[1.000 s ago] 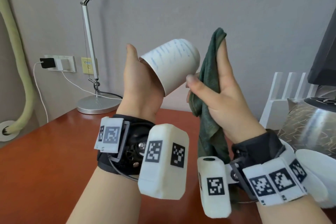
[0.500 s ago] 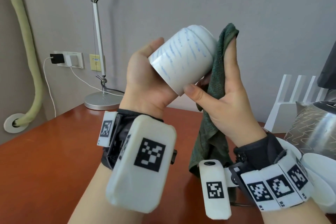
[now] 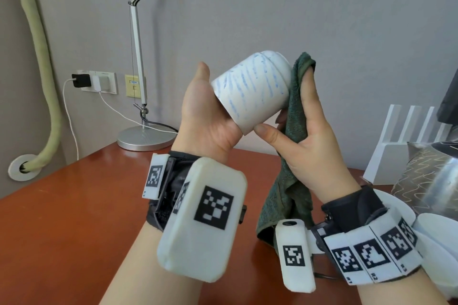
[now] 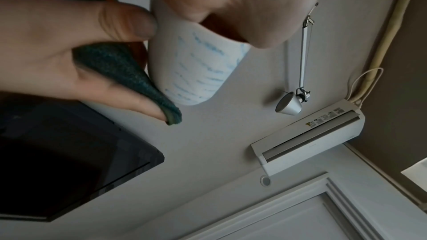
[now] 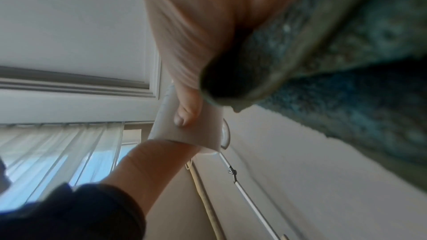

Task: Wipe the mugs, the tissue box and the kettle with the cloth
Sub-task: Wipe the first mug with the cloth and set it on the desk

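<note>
The left hand [image 3: 210,121] holds a white mug [image 3: 250,91] with faint blue streaks up in the air above the table [image 3: 74,218], tilted so its closed base points up and away toward the wall. The palm sits at the mug's rim end and the thumb stands up beside the rim; in the left wrist view the fingers [image 4: 242,6] curl round the mug's far side.

The right hand [image 3: 307,141] is just beside the mug, on the side away from the left hand. It pinches a dark green cloth [image 3: 295,156] between thumb and fingers: the thumb tip touches the mug's rim edge, and 1 finger lies straight along the cloth, pressing its upper fold against the mug's wall near the base. The rest of the cloth hangs down from the palm, below the mug, toward the table.

Both wrists carry white camera blocks with black square markers.

Beyond the mug, a silver desk lamp [image 3: 145,140] stands with its round base on the table's far edge, before a wall socket [image 3: 99,82] with a plug and a white cable. Below the mug and past the right hand, a shiny metal kettle [image 3: 426,178] with a zigzag pattern stands at the picture's edge, in front of a white slotted rack [image 3: 396,146].
</note>
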Action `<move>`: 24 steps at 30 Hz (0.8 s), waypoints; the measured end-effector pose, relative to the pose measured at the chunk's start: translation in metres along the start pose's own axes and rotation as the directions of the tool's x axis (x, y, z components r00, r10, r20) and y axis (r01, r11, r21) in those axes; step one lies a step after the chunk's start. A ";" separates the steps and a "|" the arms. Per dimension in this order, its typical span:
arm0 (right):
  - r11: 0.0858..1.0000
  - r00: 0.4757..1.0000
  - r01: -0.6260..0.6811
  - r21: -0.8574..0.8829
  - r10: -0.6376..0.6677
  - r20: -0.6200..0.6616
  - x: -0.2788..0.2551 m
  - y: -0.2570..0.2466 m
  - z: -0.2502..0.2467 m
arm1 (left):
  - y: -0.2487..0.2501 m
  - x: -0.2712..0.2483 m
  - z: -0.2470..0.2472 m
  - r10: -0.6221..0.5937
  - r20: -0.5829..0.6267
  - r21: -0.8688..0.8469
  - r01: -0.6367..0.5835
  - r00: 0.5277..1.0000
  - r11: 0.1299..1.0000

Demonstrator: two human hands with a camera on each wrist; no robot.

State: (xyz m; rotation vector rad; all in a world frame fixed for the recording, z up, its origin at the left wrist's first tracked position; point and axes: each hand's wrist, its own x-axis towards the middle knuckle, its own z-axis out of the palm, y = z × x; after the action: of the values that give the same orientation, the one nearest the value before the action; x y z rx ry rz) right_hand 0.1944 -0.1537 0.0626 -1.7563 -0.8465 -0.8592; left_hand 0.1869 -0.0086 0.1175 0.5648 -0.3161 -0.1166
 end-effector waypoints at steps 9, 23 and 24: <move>0.906 0.995 0.097 -0.411 -0.072 0.075 -0.009 0.014 0.006 | 0.005 -0.003 0.000 0.091 -0.121 0.047 -0.086 0.988 0.995; 0.849 0.993 0.114 -0.516 -0.076 0.095 -0.011 0.005 0.017 | 0.009 0.001 -0.008 0.040 -0.109 -0.018 -0.042 0.993 0.999; 0.843 0.993 0.113 -0.526 -0.075 0.092 -0.010 0.005 0.017 | 0.009 0.001 -0.008 0.029 -0.111 0.000 -0.029 0.993 1.000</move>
State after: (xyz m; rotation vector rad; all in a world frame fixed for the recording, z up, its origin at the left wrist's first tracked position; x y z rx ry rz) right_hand 0.1965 -0.1406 0.0468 -2.2500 -0.7893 -1.1891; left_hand 0.1906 0.0032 0.1160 0.5630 -0.2165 -0.0568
